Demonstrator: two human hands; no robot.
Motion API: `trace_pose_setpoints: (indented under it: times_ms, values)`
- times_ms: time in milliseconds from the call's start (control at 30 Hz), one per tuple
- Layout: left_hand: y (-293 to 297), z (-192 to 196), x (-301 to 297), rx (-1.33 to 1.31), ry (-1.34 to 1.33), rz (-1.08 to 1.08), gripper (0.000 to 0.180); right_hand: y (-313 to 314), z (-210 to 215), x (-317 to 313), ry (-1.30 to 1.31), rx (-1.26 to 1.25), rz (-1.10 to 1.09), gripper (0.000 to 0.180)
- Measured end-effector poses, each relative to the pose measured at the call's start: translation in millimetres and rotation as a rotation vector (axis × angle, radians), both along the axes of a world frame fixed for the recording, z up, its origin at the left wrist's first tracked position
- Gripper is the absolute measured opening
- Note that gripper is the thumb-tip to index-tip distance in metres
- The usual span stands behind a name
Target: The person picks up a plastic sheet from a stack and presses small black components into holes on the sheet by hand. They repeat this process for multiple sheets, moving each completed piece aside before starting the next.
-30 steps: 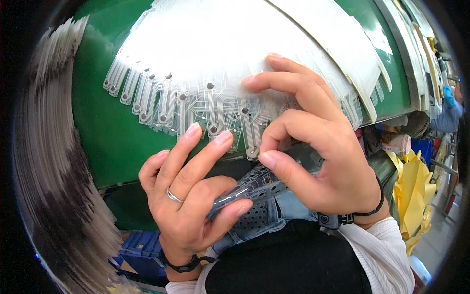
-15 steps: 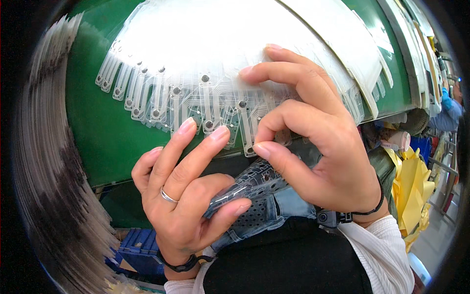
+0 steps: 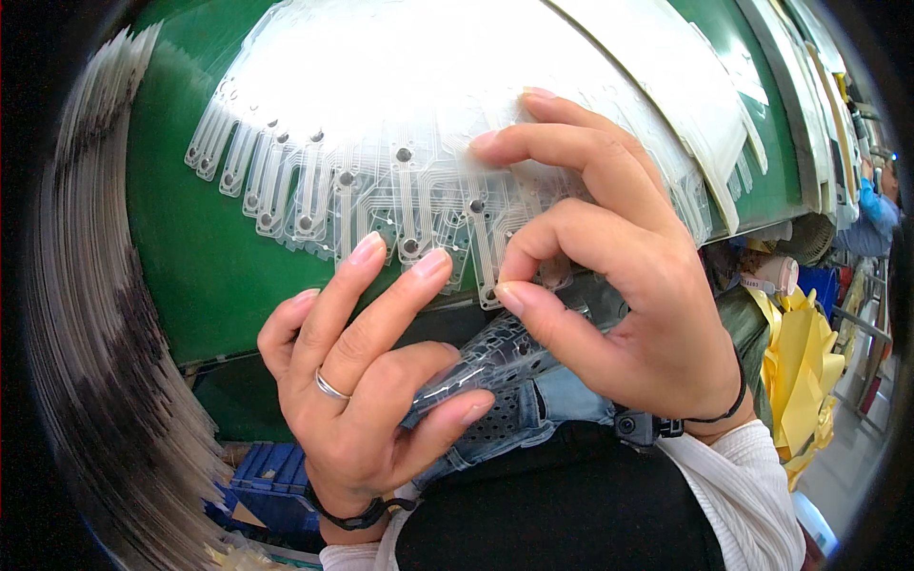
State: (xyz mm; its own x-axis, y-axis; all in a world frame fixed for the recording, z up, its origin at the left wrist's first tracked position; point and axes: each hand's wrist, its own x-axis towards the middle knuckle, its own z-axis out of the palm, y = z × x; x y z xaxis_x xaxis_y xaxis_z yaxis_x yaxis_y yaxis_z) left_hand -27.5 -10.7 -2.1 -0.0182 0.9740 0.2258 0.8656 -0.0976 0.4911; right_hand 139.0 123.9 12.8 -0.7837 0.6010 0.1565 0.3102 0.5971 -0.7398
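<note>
At upper center, glare washes out most of the clear sheets (image 3: 405, 190), whose far ends leave the top edge. The right hand (image 3: 628, 271) covers part of them, and whether its thumb and index finger pinch a tab cannot be told. The left hand (image 3: 352, 409) hides the lower end of the patterned film (image 3: 486, 364). The left wrist blocks part of the blue crate (image 3: 276, 481). A person (image 3: 874, 211), far right, is too small and blurred to make out.

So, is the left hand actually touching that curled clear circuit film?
Touching: the head view shows the left hand with the curled clear circuit film running in between its thumb and forefinger.
</note>
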Motion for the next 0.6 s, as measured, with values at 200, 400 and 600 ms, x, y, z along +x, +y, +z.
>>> trace_pose_setpoints:
  times_ms: [200,400,600]
  values:
    - [-4.4,-1.7,-1.0,-0.003,-0.001,0.004,0.045,-3.3,-1.7,-2.5,-0.001,0.024,0.003,0.012]
    - [-6.0,-0.5,-2.0,0.006,-0.012,0.013,0.043,-10.8,7.8,-7.0,-0.096,0.099,-0.015,0.017]
    - [-2.5,0.1,2.4,0.013,-0.035,0.026,0.038,-5.9,4.4,-1.4,-0.027,0.022,-0.078,0.027]
